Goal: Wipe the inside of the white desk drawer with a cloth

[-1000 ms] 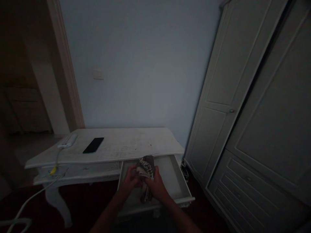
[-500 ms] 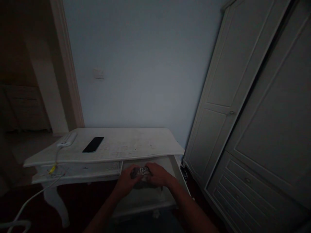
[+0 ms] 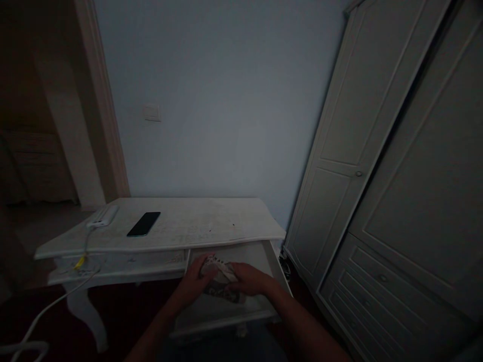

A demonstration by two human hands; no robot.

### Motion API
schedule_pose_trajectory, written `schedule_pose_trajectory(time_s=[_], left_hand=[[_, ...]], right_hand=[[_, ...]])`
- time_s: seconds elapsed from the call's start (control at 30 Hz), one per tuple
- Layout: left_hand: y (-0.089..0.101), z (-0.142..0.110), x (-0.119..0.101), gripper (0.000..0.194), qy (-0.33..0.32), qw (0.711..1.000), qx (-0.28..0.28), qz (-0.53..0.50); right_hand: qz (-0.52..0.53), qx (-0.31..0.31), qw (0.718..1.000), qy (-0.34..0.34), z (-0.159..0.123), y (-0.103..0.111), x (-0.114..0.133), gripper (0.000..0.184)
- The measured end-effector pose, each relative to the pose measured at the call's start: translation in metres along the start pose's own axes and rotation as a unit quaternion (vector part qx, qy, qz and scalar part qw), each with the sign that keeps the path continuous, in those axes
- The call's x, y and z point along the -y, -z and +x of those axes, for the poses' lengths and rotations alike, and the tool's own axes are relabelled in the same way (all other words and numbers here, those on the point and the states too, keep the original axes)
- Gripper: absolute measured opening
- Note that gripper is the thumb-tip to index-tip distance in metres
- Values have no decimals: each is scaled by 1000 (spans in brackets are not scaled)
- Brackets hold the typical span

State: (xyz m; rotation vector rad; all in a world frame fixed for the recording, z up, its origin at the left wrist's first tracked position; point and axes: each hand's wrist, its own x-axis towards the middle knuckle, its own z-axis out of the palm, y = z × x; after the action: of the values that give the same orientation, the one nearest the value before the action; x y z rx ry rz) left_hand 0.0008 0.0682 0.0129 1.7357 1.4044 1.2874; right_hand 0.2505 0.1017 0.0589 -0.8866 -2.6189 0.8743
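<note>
Evidently, 2 hands, left and right, grip the patterned cloth; I judge it soft, light, best held by both ends.

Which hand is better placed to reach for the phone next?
Probably the left: the left hand is nearer the phone, while the right hand is farther across. Both hold the patterned cloth, so the left would need freeing first.

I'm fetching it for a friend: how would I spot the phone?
Find the white desk against the blue wall. Toward the left of its top lies the phone, a flat, dark rectangle. Unlike the white block to its left, it shows no cord.
</note>
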Motion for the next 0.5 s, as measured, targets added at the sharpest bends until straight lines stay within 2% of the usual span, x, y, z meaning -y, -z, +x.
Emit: schedule_pose_trajectory(time_s=[0.07,0.13,0.23,0.33,0.4,0.5], left_hand=[[-7,-2,3,68,10,999,-33,17],[-12,-3,4,64,9,998,-50,22],[-13,-4,0,55,-4,998,-52,18],[-13,-5,-7,50,4,998,-52,17],[-13,-5,-10,51,14,999,-50,15],[-11,-4,-11,57,34,998,-42,5]], right_hand=[[-4,1,1000,10,0,-1,0,57],[-3,-3,1000,11,-1,-3,-2,52],[-16,-25,1000,-9,-1,-7,-5,43],[-49,-82,995,-31,-1,-12,-8,38],[-58,-111,992,-33,-1,-15,-9,36],[-25,-112,993,-40,1,-15,-9,38]])
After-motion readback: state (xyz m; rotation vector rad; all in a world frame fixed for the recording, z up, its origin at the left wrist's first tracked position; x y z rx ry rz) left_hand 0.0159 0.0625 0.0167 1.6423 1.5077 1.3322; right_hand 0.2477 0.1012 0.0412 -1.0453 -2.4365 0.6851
